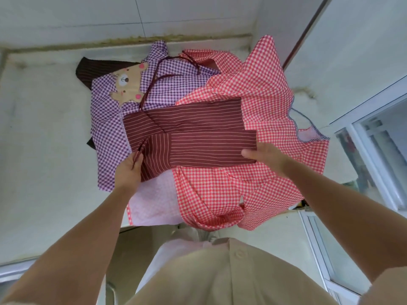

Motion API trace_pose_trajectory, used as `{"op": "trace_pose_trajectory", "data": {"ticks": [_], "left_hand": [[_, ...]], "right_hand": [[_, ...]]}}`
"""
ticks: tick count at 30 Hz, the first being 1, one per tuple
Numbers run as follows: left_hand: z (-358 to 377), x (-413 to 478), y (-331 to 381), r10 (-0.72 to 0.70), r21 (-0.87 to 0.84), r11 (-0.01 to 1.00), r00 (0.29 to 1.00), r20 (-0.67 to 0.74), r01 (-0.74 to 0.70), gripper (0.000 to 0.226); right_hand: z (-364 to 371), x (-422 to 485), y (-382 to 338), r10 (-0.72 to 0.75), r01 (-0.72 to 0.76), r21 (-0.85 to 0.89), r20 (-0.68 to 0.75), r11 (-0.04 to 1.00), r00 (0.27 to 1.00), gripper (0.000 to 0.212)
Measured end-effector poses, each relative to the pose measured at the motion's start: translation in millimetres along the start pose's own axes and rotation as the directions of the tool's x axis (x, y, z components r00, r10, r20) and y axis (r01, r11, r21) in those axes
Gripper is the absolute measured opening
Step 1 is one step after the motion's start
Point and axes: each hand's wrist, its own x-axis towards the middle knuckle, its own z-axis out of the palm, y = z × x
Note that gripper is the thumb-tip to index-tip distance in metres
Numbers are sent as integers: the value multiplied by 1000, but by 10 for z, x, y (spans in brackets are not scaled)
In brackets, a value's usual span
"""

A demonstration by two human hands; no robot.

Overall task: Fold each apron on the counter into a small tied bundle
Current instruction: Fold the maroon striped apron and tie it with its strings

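Observation:
A maroon apron with thin white stripes (193, 137) lies folded into a long band on top of a pile of other aprons. My left hand (130, 170) pinches its left end, where the cloth bunches. My right hand (264, 156) grips its right end, thumb on top. Its dark tie strings (154, 82) loop up over a purple gingham apron (110, 119) that carries a bear patch (127, 84). A red gingham apron (253, 106) spreads out on the right, under the maroon one.
A pale pink cloth (154, 201) hangs over the counter's front edge. A dark striped cloth (88, 71) peeks out behind the purple apron. The pale counter (44, 139) meets a tiled wall (132, 16) at the back. A window frame (370, 150) stands at the right.

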Motion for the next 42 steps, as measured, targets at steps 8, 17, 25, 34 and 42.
{"op": "trace_pose_trajectory", "data": {"ticks": [8, 17, 25, 34, 42], "left_hand": [[-127, -115, -129, 98, -81, 993, 982, 160, -85, 49], [-44, 13, -34, 115, 83, 991, 987, -111, -106, 40], [59, 100, 71, 139, 376, 926, 940, -313, -11, 39], [125, 231, 32, 121, 487, 873, 963, -239, 11, 39], [113, 264, -26, 131, 602, 798, 971, -200, 17, 36]], "right_hand": [[214, 318, -199, -256, 192, -178, -485, 965, 837, 38], [319, 566, -293, -323, 91, -396, -570, 914, 755, 35], [428, 573, -120, -244, 23, -333, -638, 942, 731, 35], [455, 723, -47, -131, -117, -318, -660, 941, 740, 43], [396, 783, -100, -79, -200, -352, -641, 915, 764, 45]]}}
